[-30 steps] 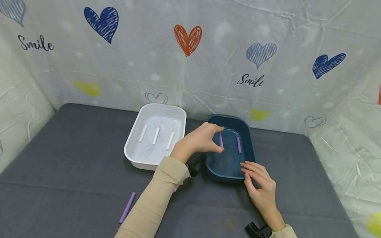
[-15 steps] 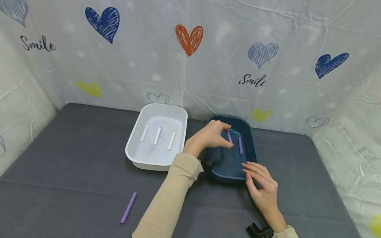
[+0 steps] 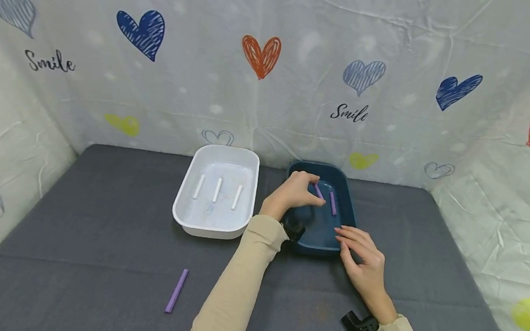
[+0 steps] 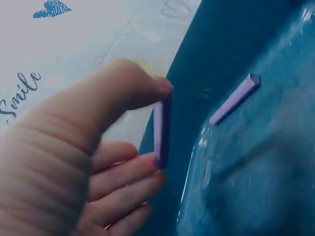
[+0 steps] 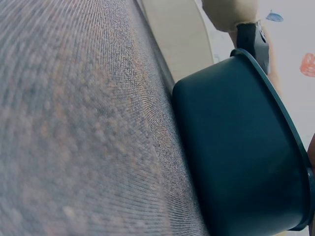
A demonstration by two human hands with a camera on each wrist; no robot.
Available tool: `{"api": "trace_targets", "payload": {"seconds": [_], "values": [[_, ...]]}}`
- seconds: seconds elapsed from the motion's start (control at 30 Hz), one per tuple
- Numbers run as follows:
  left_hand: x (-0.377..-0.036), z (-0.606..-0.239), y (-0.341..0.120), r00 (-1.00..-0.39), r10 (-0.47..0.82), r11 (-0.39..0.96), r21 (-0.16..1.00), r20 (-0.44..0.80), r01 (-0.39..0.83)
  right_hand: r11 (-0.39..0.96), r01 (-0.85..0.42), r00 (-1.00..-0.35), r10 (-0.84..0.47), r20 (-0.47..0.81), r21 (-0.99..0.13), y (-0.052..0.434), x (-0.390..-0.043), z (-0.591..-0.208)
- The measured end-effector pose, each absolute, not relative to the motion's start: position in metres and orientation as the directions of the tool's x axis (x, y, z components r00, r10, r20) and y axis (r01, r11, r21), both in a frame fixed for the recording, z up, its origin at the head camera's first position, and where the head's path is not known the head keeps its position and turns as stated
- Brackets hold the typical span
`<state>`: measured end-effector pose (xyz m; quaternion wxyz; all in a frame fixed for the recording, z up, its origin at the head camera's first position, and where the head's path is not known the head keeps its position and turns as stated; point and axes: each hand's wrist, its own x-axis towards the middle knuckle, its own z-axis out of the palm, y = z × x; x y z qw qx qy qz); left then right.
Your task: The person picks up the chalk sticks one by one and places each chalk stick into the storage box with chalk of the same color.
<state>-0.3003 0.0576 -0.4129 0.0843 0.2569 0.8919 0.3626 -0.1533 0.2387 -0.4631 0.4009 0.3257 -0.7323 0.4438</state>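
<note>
My left hand point(image 3: 293, 193) pinches a purple chalk stick point(image 4: 162, 132) between thumb and fingertips, over the dark blue tray point(image 3: 317, 238). In the left wrist view the stick stands nearly upright, apart from another purple chalk stick point(image 4: 237, 98) that lies in the tray. That second stick shows to the right of the hand in the head view. At the tray's near right corner, my right hand point(image 3: 364, 258) holds the rim, fingers over it and thumb outside. Only a sliver of that hand shows in the right wrist view, beside the dark blue tray's wall point(image 5: 236, 147).
A white tray point(image 3: 212, 230) with three white chalk sticks point(image 3: 217, 190) stands left of the dark blue tray. One longer purple stick point(image 3: 176, 291) lies on the grey cloth point(image 3: 96, 256) near the front. A heart-print sheet point(image 3: 181, 90) hangs behind the table.
My left hand moved right with the purple chalk stick, nearer the stick lying in the dark blue tray, then almost stopped. The held stick now tilts more. My right hand stays on the rim.
</note>
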Motion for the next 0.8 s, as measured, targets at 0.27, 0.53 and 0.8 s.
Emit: {"api": "trace_targets", "payload": {"seconds": [0.27,0.53,0.8], "values": [[-0.301,-0.426,0.07,-0.857,0.512,0.752,0.446,0.068,0.485,0.399,-0.83,-0.47,-0.121,0.875,-0.39,0.239,-0.153,-0.463],[-0.3,-0.432,0.073,-0.833,0.553,0.807,0.235,0.026,0.542,0.391,-0.834,-0.466,-0.12,0.877,-0.39,0.239,-0.153,-0.463],[-0.299,-0.431,0.077,-0.805,0.591,0.805,0.102,-0.048,0.585,0.396,-0.833,-0.464,-0.12,0.877,-0.386,0.239,-0.153,-0.464]]}}
